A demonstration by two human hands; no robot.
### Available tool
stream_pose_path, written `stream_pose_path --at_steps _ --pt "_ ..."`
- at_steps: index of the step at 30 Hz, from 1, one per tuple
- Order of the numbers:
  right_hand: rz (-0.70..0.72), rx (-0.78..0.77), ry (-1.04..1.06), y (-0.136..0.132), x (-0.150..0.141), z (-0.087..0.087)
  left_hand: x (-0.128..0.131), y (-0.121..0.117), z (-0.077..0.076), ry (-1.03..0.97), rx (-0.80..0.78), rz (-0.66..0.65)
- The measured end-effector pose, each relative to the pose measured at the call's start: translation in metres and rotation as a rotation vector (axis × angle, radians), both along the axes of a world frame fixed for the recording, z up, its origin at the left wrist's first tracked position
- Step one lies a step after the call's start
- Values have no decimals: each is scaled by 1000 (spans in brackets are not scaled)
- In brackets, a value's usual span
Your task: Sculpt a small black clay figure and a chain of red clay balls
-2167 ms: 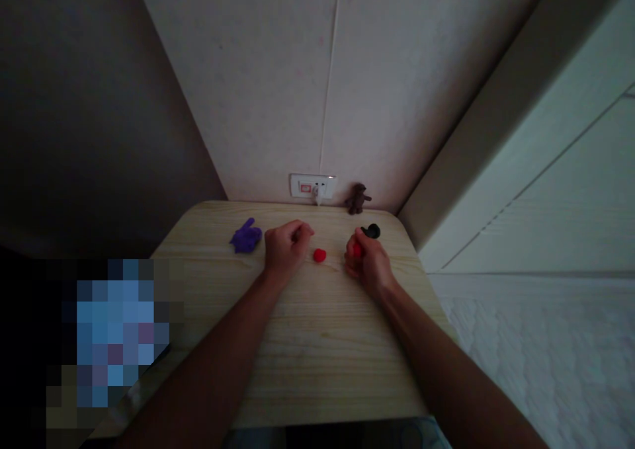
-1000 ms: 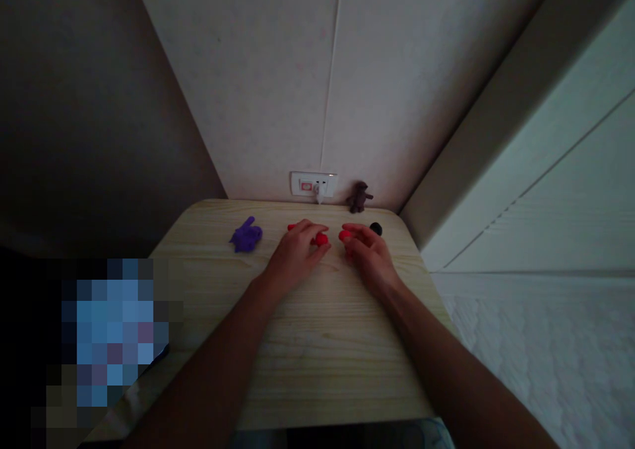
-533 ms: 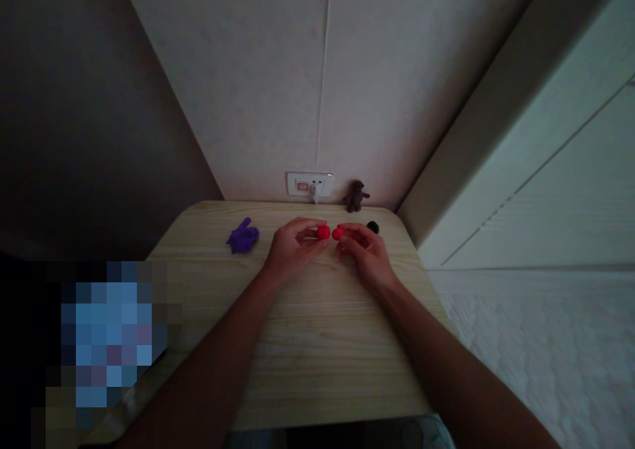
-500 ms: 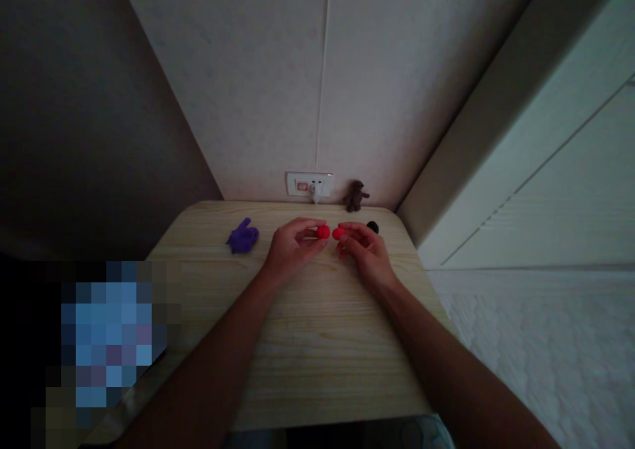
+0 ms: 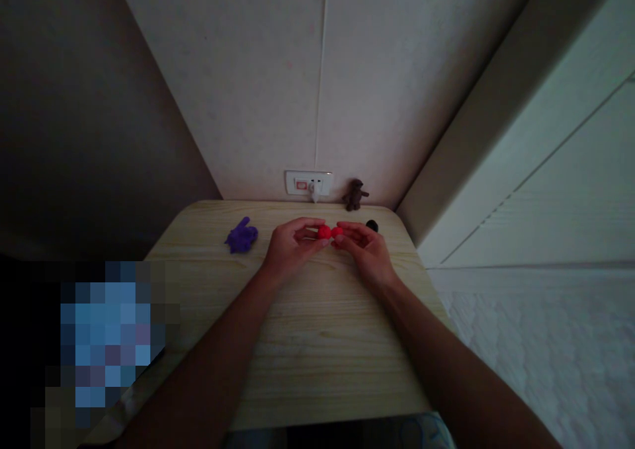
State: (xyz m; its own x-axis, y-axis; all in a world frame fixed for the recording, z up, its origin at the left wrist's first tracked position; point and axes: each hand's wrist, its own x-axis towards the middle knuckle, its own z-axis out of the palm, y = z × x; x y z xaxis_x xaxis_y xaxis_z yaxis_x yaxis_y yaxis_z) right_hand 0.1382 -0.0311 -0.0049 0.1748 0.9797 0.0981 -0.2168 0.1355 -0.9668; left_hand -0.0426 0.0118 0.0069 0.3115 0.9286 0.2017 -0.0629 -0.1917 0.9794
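A small red ball (image 5: 324, 231), apparently of modelling clay, is pinched between the thumb and fingers of my left hand (image 5: 290, 247). My right hand (image 5: 364, 247) is closed on a second red piece (image 5: 337, 231), rounded at its visible end; fingers cover part of it. The two red pieces meet, or nearly so, over the back half of the wooden tabletop (image 5: 327, 343). Just behind my right hand's fingers is a round black lump (image 5: 372, 226), partly hidden.
A purple clay-like shape (image 5: 241, 235) lies on the table's left. At the back right a little dark brown figure (image 5: 355, 195) stands near the wall. A wall socket (image 5: 308, 183) with a white plug is behind the table. A whitish quilted surface (image 5: 540, 356) lies to the right.
The two red pieces have come together, closing the small gap between them. Red material that showed below my right fingers is now out of sight. Both hands keep their grip.
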Motion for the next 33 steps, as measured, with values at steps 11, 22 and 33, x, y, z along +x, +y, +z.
stream_pose_path --at_steps 11,22,33 --pt "-27 28 -21 -1 0 -1 -1 2 -3 -3 39 0" --pt "-14 25 -42 -2 -1 -1 0 2 -2 -21 74 16" --pt "-13 28 -59 -3 -2 2 0 4 -5 -5 109 16"
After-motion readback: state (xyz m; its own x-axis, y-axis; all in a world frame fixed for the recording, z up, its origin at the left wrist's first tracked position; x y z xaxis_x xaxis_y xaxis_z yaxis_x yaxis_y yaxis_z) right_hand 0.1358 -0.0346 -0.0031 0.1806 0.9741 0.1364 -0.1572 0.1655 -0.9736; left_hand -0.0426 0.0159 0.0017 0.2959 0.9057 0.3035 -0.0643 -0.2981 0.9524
